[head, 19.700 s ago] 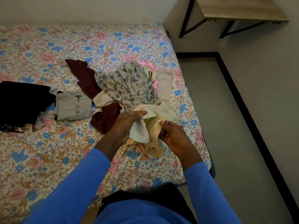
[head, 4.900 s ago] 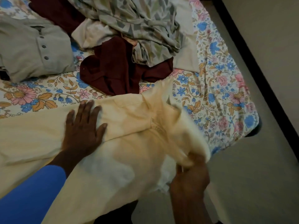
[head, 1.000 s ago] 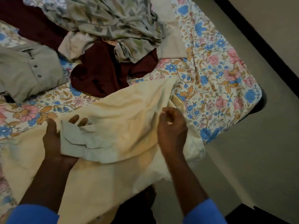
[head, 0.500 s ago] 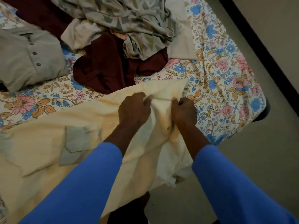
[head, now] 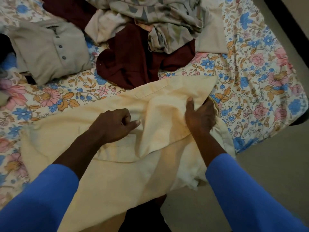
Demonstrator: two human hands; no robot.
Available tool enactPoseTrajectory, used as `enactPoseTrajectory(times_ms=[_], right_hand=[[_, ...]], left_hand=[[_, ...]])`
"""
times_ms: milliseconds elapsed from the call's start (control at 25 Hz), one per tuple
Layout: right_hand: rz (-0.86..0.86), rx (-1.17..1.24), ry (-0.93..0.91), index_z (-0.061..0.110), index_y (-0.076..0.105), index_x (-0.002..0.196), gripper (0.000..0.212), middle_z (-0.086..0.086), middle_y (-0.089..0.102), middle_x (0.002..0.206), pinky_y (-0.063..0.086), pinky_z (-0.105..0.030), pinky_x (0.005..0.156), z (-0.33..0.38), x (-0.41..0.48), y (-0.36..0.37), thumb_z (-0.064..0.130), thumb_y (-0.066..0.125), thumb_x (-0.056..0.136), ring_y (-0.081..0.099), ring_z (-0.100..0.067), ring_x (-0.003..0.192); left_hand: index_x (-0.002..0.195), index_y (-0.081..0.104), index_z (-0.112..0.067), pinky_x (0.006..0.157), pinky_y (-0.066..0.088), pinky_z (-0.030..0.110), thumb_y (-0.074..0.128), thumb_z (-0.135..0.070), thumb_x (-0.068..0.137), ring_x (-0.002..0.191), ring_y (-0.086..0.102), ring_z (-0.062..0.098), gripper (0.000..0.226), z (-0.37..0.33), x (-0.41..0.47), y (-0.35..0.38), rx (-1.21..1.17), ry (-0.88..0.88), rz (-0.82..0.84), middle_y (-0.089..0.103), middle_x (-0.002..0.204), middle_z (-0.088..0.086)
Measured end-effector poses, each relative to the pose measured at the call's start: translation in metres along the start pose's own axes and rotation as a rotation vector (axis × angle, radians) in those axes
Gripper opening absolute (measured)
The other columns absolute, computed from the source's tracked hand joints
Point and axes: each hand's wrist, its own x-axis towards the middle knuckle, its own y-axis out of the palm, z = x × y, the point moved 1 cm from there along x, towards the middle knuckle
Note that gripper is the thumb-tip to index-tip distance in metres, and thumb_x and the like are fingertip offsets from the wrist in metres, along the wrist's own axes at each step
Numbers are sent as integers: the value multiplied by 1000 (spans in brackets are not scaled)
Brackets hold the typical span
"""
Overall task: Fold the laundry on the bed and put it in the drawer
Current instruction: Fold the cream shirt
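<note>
Since half a second earlier the hands had parted along the cream garment (head: 117, 173), spread at the near edge of the bed (head: 250, 81): right hand (head: 200, 114) clasped the turned-over flap, left hand (head: 115, 126) lay curled mid-cloth, pinch indiscernible, so folding judged barely begun.

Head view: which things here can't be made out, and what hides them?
The drawer: outside the frame.
The cream garment: near end covered by the blue sleeves and cut off by the bottom edge.
The right hand: how far its grip reaches under the fold is hidden by the cloth.
The left hand: curled on the garment, but a pinch cannot be confirmed.
The dark item: cut off by the left edge and too dim to identify.
</note>
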Motion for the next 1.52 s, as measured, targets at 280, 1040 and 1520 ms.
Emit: enactPoseTrajectory(times_ms=[280, 1040, 1520], right_hand=[[-300, -286, -138, 13, 30, 157, 72, -19, 36, 159, 25, -53, 119, 32, -43, -6, 55, 45, 99, 35, -38, 148], [115, -588, -800, 28, 13, 166, 78, -9, 7, 174, 1, -59, 127, 3, -94, 52, 68, 28, 101, 1, -34, 160], [-215, 139, -83, 16, 47, 139, 60, -11, 49, 135, 42, -55, 106, -64, -226, -11, 37, 74, 90, 50, -29, 124]], left_hand=[[122, 69, -25, 101, 41, 40, 51, -75, 90, 108, 64, 28, 63, 54, -44, -18, 273, 9, -102, 71, 104, -2], [95, 63, -20, 71, 41, 37, 60, -59, 96, 82, 62, 30, 39, 142, -81, -33, 239, -174, -331, 67, 85, 4], [93, 56, -29, 72, 48, 38, 69, -45, 95, 82, 62, 21, 20, 62, -254, 171, -369, -574, -744, 58, 89, -11]])
